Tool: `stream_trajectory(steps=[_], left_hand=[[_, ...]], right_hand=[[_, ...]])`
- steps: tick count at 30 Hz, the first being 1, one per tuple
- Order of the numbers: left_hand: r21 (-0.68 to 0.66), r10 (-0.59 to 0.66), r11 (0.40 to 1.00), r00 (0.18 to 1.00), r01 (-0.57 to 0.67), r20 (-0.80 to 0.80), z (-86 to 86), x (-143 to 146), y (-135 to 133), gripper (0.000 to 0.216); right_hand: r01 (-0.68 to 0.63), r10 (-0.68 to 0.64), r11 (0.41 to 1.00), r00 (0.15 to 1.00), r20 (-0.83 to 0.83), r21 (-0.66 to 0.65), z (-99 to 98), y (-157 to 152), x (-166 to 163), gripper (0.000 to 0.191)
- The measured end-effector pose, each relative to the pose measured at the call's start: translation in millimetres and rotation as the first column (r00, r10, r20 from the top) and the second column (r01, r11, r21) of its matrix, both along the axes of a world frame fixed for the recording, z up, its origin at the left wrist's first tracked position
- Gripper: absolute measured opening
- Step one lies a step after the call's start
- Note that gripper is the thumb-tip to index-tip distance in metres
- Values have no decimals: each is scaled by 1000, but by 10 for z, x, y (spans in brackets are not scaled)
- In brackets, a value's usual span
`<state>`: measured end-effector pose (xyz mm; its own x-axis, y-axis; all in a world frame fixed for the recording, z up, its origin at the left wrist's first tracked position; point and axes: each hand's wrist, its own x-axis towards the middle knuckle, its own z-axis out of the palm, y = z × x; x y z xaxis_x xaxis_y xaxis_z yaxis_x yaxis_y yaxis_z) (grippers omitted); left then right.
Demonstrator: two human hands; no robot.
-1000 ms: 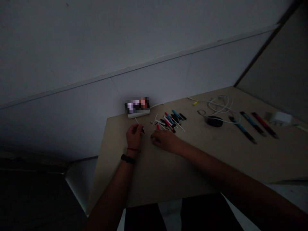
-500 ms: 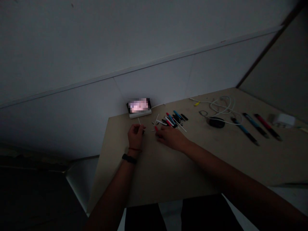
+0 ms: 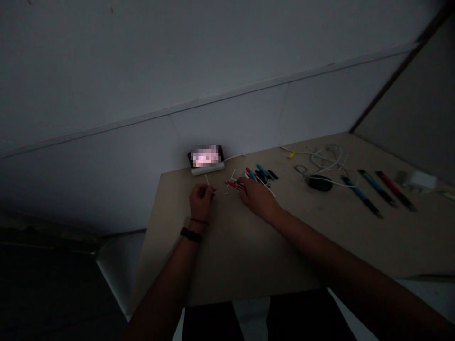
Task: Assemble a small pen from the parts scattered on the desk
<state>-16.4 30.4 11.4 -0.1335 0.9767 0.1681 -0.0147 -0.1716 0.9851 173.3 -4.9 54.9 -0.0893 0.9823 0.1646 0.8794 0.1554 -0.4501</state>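
Note:
My left hand [image 3: 201, 199] is closed in a pinch near the left side of the desk. From its fingers a thin pale pen refill [image 3: 207, 179] points up toward the phone. My right hand [image 3: 259, 196] reaches over a pile of pen parts, fingers curled down. At its fingertips is a slim red pen part [image 3: 232, 184], which the fingers appear to grip. Blue pen barrels [image 3: 262, 169], black pieces and white sticks lie around and partly under this hand. A small white piece [image 3: 226, 193] lies between the two hands.
A lit phone [image 3: 206, 156] leans on a white stand [image 3: 208, 169] against the wall. To the right lie a coiled white cable [image 3: 329, 166], a black mouse-like object [image 3: 320, 183], several pens [image 3: 362, 196] and a white charger [image 3: 421, 182]. The desk's left edge is close to my left arm.
My right hand has shifted slightly right and up over the pile, and the red pen part at its fingertips has moved up with it. My left hand has hardly moved.

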Motion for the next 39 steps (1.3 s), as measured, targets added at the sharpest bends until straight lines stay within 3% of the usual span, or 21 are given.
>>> stream_trajectory(steps=[14,21,24,29,35,39], left_hand=[[-20,-83,996,996,84,38,42,45,-55,34],[-21,-135,990,987,138,90,38,60,-58,37],[-17,-173,984,977,177,120,32,71,-55,36],[-7,-176,984,974,179,145,19,90,-68,33],[-19,-55,998,982,60,179,-5,82,-44,33],[-35,-70,996,983,77,172,-5,71,-39,32]], right_hand=[[-6,98,948,956,-275,317,-37,97,116,27],[70,98,937,888,-450,343,-28,77,105,21],[163,55,940,796,-602,301,-72,112,91,21],[190,-53,980,533,-844,59,-165,161,38,25],[143,-73,989,363,-929,-22,-218,142,-52,27],[82,-90,994,207,-974,-74,-258,109,-103,32]])
